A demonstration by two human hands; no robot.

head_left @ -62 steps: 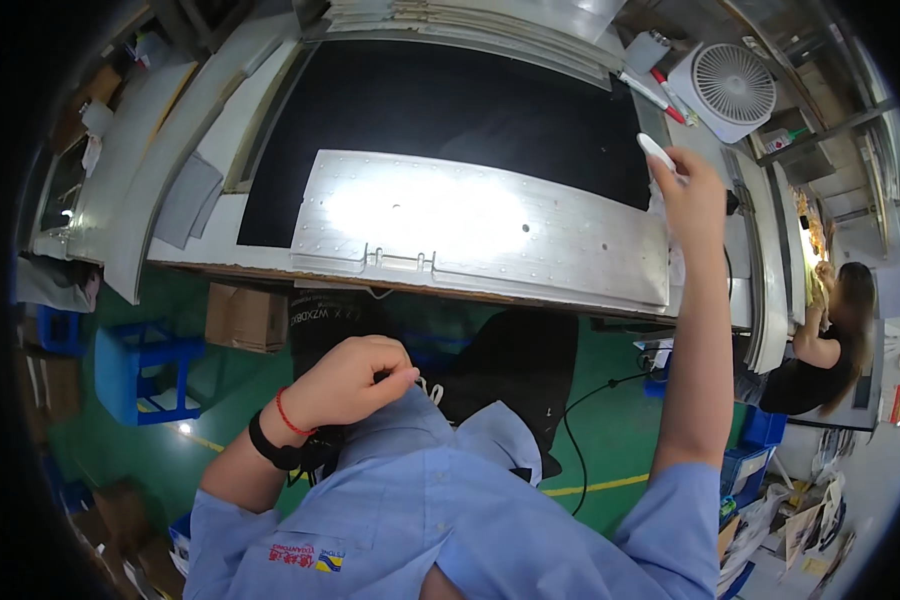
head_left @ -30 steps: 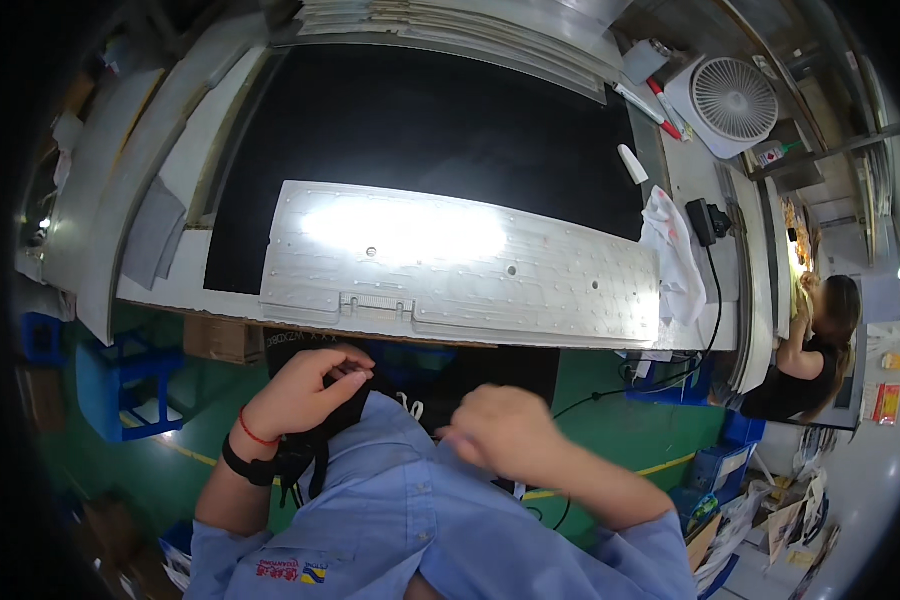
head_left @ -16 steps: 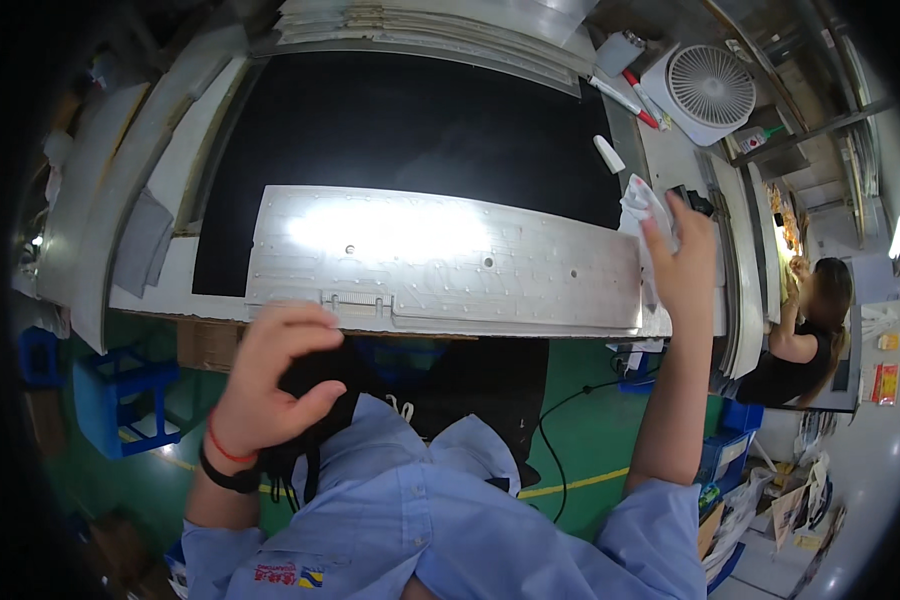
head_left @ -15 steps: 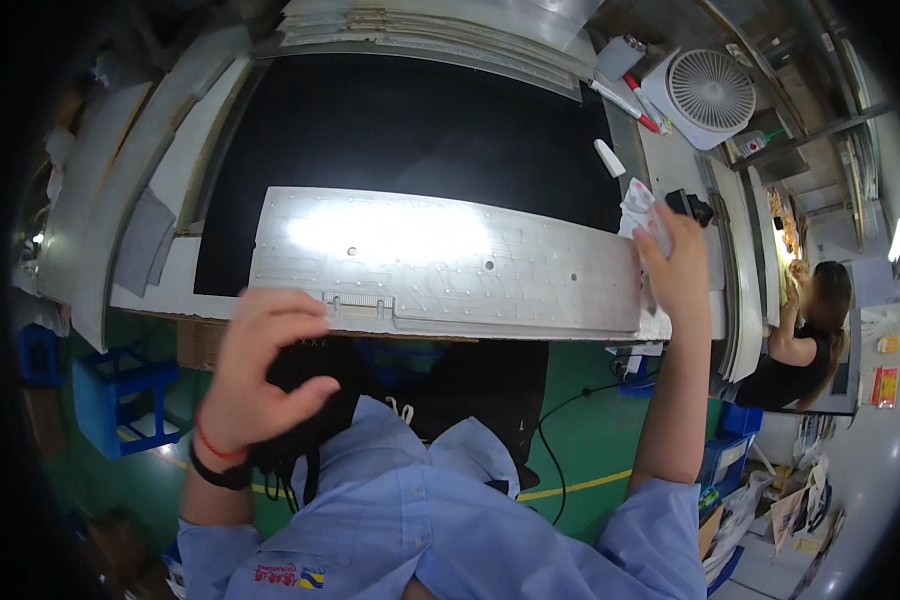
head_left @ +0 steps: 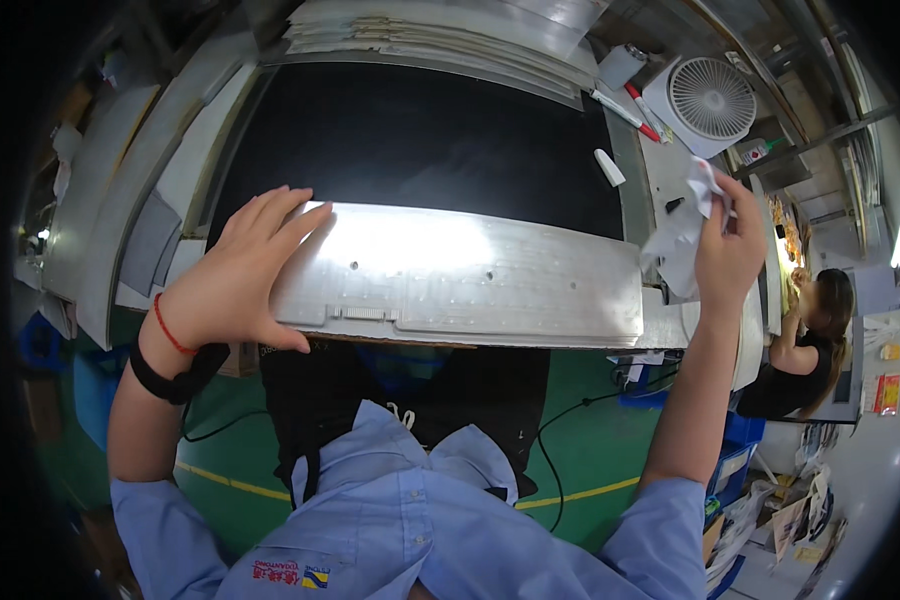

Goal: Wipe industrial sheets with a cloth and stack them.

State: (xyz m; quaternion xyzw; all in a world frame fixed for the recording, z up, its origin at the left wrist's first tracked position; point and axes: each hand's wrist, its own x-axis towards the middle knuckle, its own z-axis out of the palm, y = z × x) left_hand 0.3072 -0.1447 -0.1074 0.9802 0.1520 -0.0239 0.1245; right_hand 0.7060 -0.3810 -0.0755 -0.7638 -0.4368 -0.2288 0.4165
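Over my remote feed I see a white fan [head_left: 708, 100], with a grey canister [head_left: 622, 66] and a red-tipped white marker [head_left: 622, 112] near its left side and a green-tipped bottle [head_left: 754, 151] near its lower right. Well left of the fan I see stacked panels [head_left: 435, 46]; well below it, a co-worker [head_left: 785, 385] in black.

We are facing a table [head_left: 670, 322], where a plate [head_left: 450, 285] is lying along the near edge and a mat [head_left: 420, 130] is extending behind it. Stacked sheets [head_left: 440, 50] are lying behind the mat. Back right, two markers [head_left: 625, 115] are lying left of a fan [head_left: 712, 97]. Our left fingers [head_left: 300, 226] are spanning the plate's left end; right of the plate, our right fingers [head_left: 738, 196] are holding a cloth [head_left: 678, 255].
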